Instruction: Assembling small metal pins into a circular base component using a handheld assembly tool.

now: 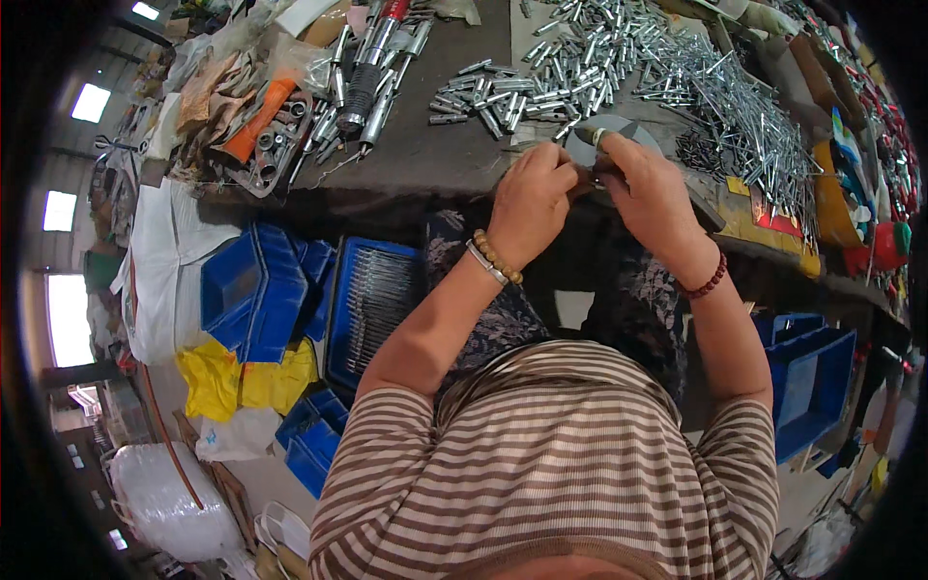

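Observation:
At the front edge of the workbench (pixel 425 145), my left hand (pixel 532 203) and my right hand (pixel 652 198) meet with fingertips close together. Both are closed in a pinch around something small and mostly hidden; a dark bit of it shows between them. Just beyond my fingers lies a grey round disc (pixel 633 133), partly covered by my right hand. Behind it spreads a heap of short shiny metal tubes (pixel 580 72). To the right of the heap is a pile of long thin metal rods (pixel 749 121), with small dark parts (pixel 704 153) at its near side.
A power screwdriver (pixel 365 82) and an orange funnel-like piece (pixel 259 121) lie on the bench's left. Below stand blue bins (pixel 256 290), one blue tray (pixel 333 338) filled with metal rods, and a yellow bag (pixel 242 377). Another blue bin (pixel 817 387) stands at right.

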